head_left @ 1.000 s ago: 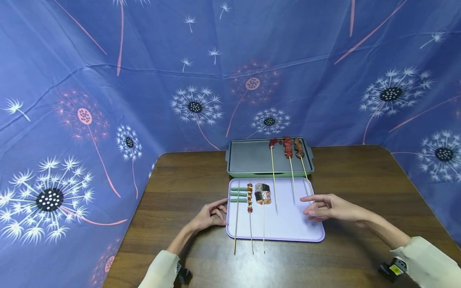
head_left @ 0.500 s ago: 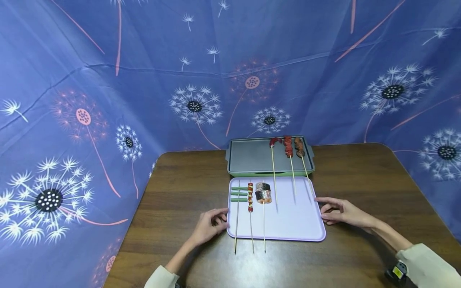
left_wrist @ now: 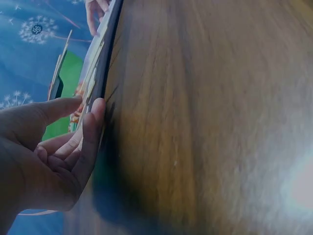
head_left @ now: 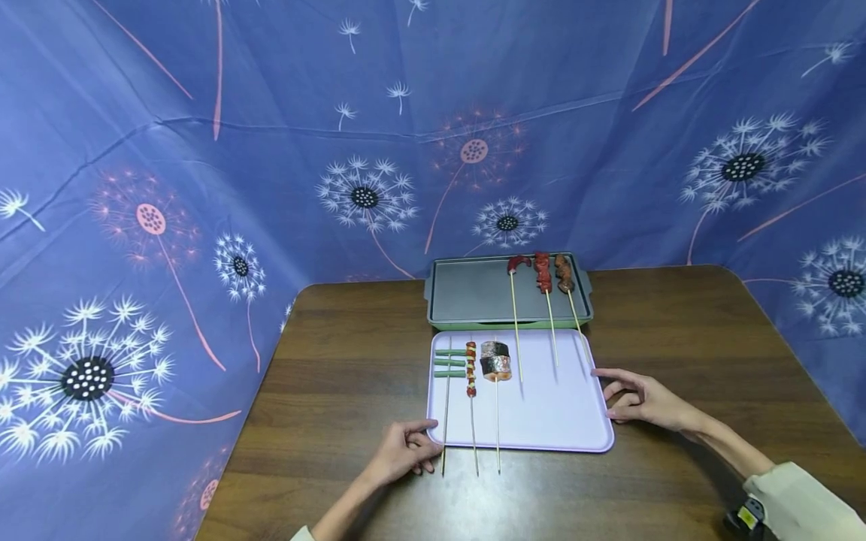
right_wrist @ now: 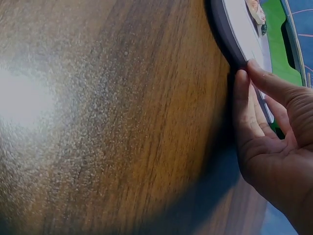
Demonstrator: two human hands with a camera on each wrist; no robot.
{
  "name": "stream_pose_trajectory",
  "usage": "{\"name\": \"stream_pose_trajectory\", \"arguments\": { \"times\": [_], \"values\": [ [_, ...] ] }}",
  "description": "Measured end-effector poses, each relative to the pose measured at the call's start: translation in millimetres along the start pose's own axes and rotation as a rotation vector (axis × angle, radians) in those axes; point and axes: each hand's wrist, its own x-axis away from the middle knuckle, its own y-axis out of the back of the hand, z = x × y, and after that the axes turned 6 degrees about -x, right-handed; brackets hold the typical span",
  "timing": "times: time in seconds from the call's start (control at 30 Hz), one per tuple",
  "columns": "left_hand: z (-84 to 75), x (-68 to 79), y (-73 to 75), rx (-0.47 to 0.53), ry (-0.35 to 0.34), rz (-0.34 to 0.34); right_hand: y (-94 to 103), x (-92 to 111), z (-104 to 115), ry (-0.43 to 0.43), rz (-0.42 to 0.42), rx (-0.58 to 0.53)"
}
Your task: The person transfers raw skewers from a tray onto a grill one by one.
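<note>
A lilac tray (head_left: 541, 428) lies on the wooden table. My left hand (head_left: 402, 451) grips its near left corner, index finger on the left rim and thumb by the front edge, close to a skewer stick. My right hand (head_left: 646, 400) holds the right rim, and in the right wrist view the thumb and a fingertip of the right hand (right_wrist: 266, 117) meet the tray edge (right_wrist: 230, 51). On the tray are a green bean skewer (head_left: 449, 363), a thin red-and-yellow skewer (head_left: 470, 368) and a fish skewer (head_left: 496, 361).
Right behind the tray stands a grey grill pan (head_left: 467, 293) with a green side. Three skewers, a red curled one (head_left: 517, 263), a red meat one (head_left: 543, 272) and a brown one (head_left: 564, 273), lie on it, their sticks reaching over the tray. A patterned cloth (head_left: 433, 150) hangs behind.
My left hand has slid along the left rim to the near corner. My right hand has moved from over the tray outward to its right rim.
</note>
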Motion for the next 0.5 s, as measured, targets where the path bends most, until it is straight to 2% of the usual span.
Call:
{"name": "stream_pose_trajectory", "arguments": {
  "times": [0.23, 0.5],
  "values": [
    [0.6, -1.9, -4.9, 0.155, 0.104, 0.017, -2.2, 0.4, 2.8, -0.052, -0.026, 0.042],
    [1.4, -5.5, -1.8, 0.228, 0.185, 0.070, -1.7, 0.8, 0.3, -0.045, -0.019, 0.033]
  ]
}}
